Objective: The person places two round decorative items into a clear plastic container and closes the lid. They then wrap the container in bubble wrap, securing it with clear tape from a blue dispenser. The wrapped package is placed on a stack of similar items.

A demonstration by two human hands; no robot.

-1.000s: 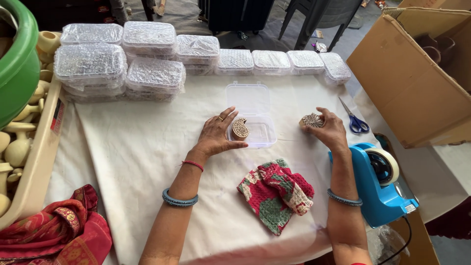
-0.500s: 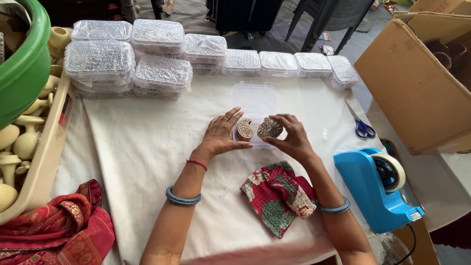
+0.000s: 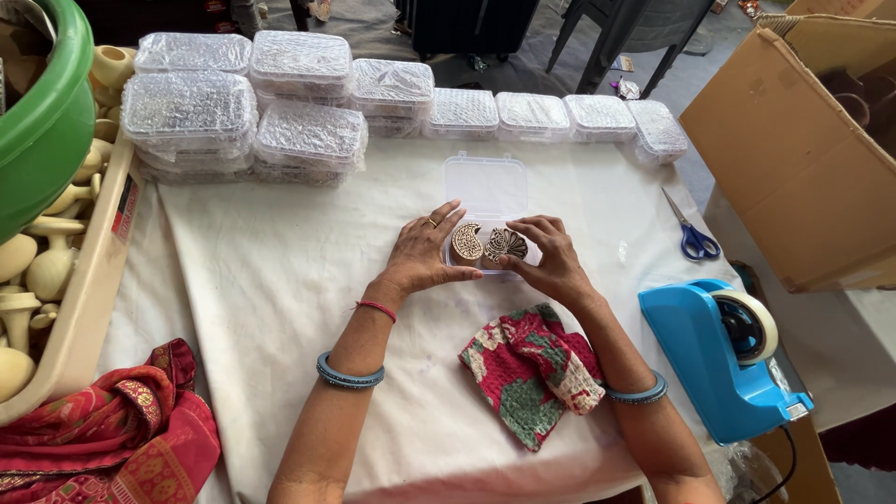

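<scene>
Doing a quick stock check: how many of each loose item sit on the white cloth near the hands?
Carved wooden blocks: 2
Open clear box: 1
Scissors: 1
Blue tape dispenser: 1
Red patterned cloth: 1
Total: 6

blue tape dispenser (image 3: 719, 359), scissors (image 3: 693, 231), perhaps wooden handles (image 3: 37, 271)

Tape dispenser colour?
Bright blue tape dispenser, holding a pale roll; head view.

Clear lidded boxes (image 3: 308, 131) stacked behind; cardboard carton (image 3: 793, 159) right.
</scene>
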